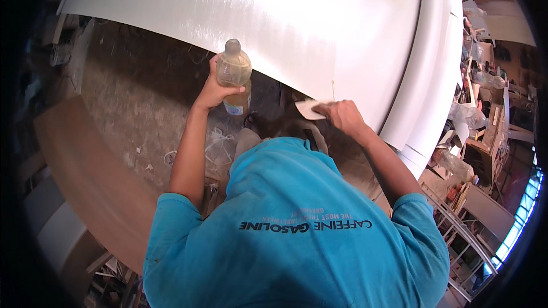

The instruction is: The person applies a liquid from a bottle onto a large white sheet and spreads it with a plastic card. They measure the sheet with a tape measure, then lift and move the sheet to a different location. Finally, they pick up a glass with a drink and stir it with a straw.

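Note:
My left hand is wrapped round a clear plastic bottle. The bottle stands nearly upright, with a cloudy yellowish liquid showing low in it, and sits close to the front edge of a large glossy white sheet. In my right hand is a thin, pale, flat piece like a spreader, pinched between fingers and thumb. It is at the sheet's near edge; whether it touches cannot be made out. Just above that hand, a thin yellowish streak runs down the sheet.
A rolled white sheet borders the right side of the work surface. Beyond it are shelves cluttered with plastic bottles and tools. A long curved brown board lies at the left. Scraps and a clear plastic bag lie on the stained floor.

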A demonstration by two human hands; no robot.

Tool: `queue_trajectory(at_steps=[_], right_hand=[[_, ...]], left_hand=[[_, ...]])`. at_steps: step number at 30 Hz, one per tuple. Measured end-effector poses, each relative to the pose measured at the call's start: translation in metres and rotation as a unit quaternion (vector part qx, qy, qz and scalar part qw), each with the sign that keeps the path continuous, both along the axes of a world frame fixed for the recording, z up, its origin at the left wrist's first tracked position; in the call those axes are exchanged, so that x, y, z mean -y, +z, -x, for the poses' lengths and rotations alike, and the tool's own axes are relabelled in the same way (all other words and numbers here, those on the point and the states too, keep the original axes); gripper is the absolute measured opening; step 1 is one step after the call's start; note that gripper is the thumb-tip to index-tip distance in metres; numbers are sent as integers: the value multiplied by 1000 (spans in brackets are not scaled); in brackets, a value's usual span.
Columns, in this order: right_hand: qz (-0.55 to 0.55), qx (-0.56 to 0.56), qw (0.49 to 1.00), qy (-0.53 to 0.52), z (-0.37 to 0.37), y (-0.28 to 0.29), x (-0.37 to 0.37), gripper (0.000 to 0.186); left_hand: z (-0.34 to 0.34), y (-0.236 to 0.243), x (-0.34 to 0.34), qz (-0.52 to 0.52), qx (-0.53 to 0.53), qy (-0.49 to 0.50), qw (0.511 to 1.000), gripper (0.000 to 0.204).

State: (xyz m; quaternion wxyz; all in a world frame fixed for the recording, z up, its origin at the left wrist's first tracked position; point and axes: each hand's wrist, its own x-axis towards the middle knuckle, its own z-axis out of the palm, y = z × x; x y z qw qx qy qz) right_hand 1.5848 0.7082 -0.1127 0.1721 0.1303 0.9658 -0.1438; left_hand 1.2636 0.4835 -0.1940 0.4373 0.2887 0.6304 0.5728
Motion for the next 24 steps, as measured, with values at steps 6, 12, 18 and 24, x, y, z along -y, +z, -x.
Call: queue_trajectory(at_steps=[6,12,18,24], right_hand=[[65,-160,966,-191,25,89,-116,41],[-94,-164,951,-245,142,65,-293,38],[-183,-167,957,-150,194,-22,-386,38],[-165,-172,950,-201,198,-26,-415,39]], left_hand=[[-9,8,-1,1,-18,20,1000,111],[-35,24,-7,36,-25,76,996,111],[-57,30,-4,83,64,157,982,113],[-56,20,0,113,61,145,981,112]])
